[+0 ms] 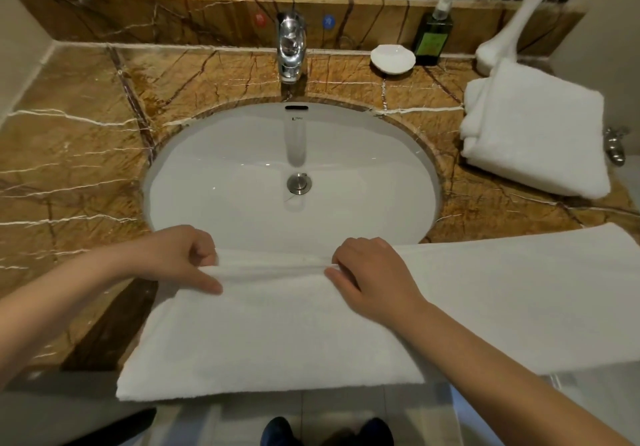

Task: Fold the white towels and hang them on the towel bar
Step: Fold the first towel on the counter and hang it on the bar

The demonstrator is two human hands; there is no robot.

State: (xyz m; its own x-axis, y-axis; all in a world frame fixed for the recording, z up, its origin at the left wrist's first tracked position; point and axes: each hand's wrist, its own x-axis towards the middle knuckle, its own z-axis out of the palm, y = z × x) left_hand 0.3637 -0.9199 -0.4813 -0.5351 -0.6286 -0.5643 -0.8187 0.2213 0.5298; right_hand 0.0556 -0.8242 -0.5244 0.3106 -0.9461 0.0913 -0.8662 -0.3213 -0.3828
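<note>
Left hand (187, 258) and right hand (370, 272) both pinch the far edge of the white towel (277, 341), fingers curled over its doubled hem, the left thumb lying flat on the top layer. The towel lies across the front lip of the tabletop (69, 168) and over the near rim of the basin (221, 154). Its near edge hangs just past the front, and its right part runs off toward the right side of the view.

On the left portion one layer looks laid over another, so I judge a first fold is being squared up, with more folds to come. A second, folded towel (533, 133) sits on the tabletop right of the basin, well apart from my hands; its folding looks finished. No towel bar shows in the head view, so neither towel is hung yet. I put the task short of halfway.
</note>
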